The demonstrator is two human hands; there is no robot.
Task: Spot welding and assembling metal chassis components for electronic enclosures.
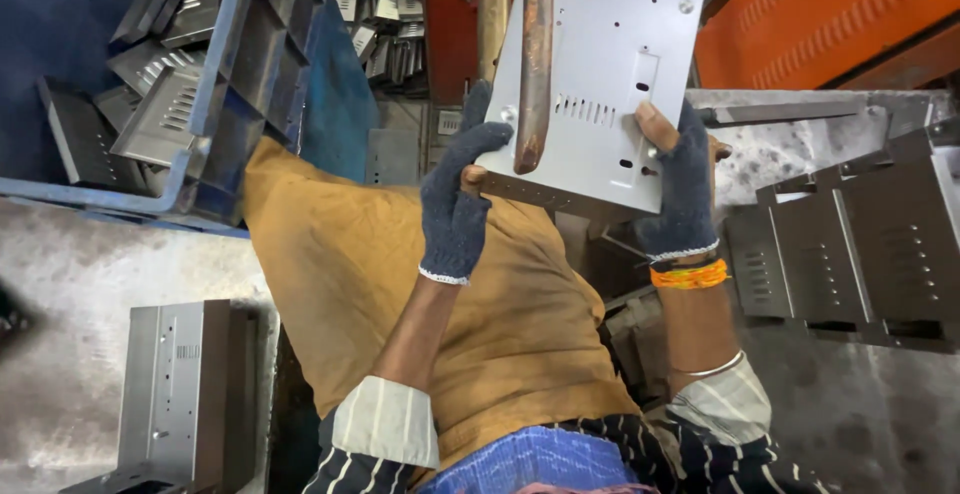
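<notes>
Looking down from the head view, I see both gloved hands closed on one grey sheet-metal panel [600, 54], held flat in front of the body above the lap. My left hand [455, 194] grips the panel's left edge, fingers curled over the top face; my right hand [685, 189] grips the right edge, thumb on top near a row of slots. A rusty curved bar [535, 54] crosses in front of the panel between the hands. An orange machine body [830, 14] fills the upper right. Beside the right hand, a worn grey bench [800, 144] carries a stack of dark formed panels [860, 244]. At upper left, a blue crate [230, 74] holds more slotted grey parts [165, 104], with further parts heaped behind it. Below, the concrete floor [70, 294] is stained and dusty, and another bent grey panel [175, 394] stands on it near the left knee.
</notes>
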